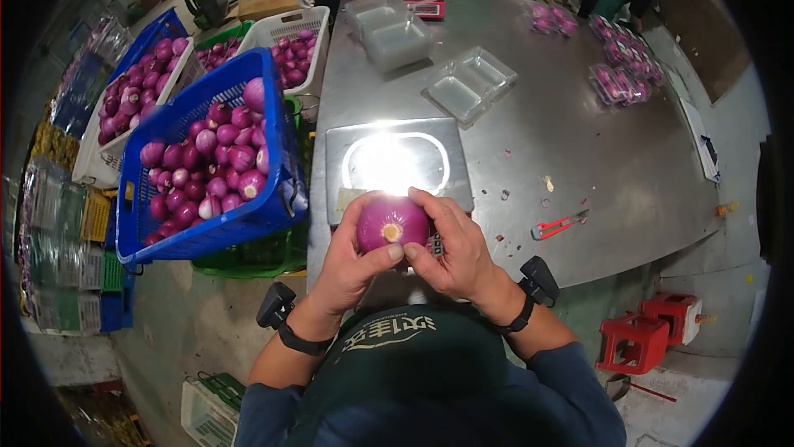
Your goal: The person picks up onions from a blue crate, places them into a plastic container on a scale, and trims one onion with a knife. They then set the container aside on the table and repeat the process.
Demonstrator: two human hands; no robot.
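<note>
A large purple onion is held between my two hands, its pale root end facing up toward me. My left hand wraps its left side, and my right hand grips its right side, with both thumbs near the root end. Just beyond the onion lies a scale with a shiny metal plate that reflects the light. To the left stands a blue basket full of purple onions. An empty clear plastic tray rests on the metal table past the scale.
Stacked clear trays stand farther back beside a red device. A red cutter and peel scraps lie at right. Packed onions sit at the far right. Two people work beyond the table. Red stools stand lower right.
</note>
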